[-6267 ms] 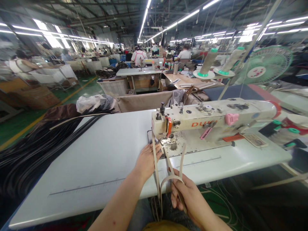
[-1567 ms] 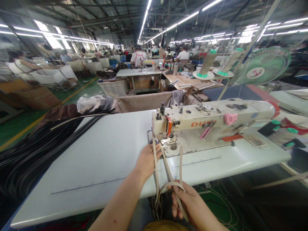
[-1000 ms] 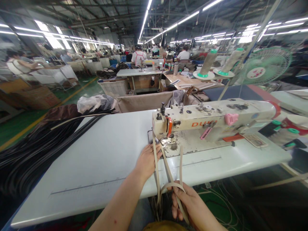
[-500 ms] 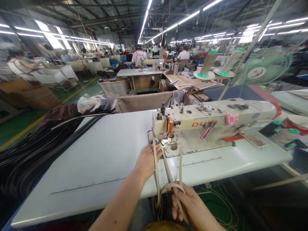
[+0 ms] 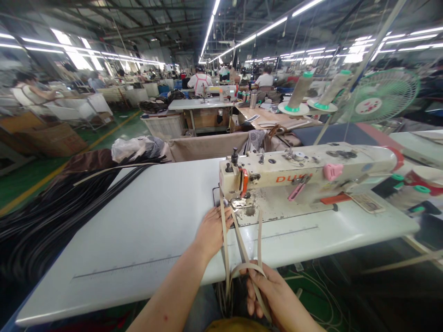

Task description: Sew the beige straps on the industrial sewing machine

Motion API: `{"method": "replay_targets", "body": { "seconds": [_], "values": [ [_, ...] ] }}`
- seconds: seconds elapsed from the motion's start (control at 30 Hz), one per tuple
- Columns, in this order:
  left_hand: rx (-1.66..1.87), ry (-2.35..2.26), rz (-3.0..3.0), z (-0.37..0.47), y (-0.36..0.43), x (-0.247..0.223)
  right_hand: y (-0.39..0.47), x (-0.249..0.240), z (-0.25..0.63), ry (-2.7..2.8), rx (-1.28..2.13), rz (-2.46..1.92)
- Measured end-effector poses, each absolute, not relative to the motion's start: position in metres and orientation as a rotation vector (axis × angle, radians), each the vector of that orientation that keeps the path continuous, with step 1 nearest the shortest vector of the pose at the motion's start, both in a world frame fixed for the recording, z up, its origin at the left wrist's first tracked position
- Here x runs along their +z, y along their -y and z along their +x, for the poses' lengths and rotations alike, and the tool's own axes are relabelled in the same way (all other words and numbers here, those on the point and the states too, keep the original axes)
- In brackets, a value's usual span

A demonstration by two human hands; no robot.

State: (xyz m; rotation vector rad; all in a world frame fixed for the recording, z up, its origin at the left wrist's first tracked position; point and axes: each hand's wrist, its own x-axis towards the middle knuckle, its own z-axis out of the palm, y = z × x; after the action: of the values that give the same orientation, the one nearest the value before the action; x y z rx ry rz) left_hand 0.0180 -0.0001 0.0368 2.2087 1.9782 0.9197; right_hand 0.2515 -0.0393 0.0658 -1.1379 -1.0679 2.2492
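Note:
A beige strap (image 5: 241,240) runs down from beside the presser foot (image 5: 239,203) of a sewing machine (image 5: 270,168) to the table's front edge, where it bends into a loop. My right hand (image 5: 268,288) is closed around the strap there, thumb on top and fingers curled below. My left hand (image 5: 212,230) lies palm down just left of the needle area, fingers stretched toward the presser foot and touching the strap. Another length hangs in front of it from the machine head and partly covers its fingers. One free strap end stands up above my right hand.
Many black strips (image 5: 41,230) lie over the table's left end. Thread cones (image 5: 299,92) and a green fan (image 5: 384,97) stand behind the machine at right. A beige cloth bin (image 5: 207,147) adjoins the table's far side. People sit at work farther back.

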Motion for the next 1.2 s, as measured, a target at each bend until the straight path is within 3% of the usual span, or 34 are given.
{"method": "replay_targets", "body": {
  "seconds": [0.57, 0.93, 1.2],
  "values": [
    [0.990, -1.956, 2.245, 0.019, -0.001, 0.038, 0.038, 0.066, 0.251, 1.095, 2.243, -1.133],
    [0.929, -2.015, 2.180, 0.021, 0.000, 0.041, 0.033, 0.040, 0.253, 1.112, 2.172, -1.255],
    [0.964, -1.994, 2.102, 0.021, -0.001, 0.041, 0.033, 0.052, 0.250, 1.161, 2.133, -1.259]
  ]
}}
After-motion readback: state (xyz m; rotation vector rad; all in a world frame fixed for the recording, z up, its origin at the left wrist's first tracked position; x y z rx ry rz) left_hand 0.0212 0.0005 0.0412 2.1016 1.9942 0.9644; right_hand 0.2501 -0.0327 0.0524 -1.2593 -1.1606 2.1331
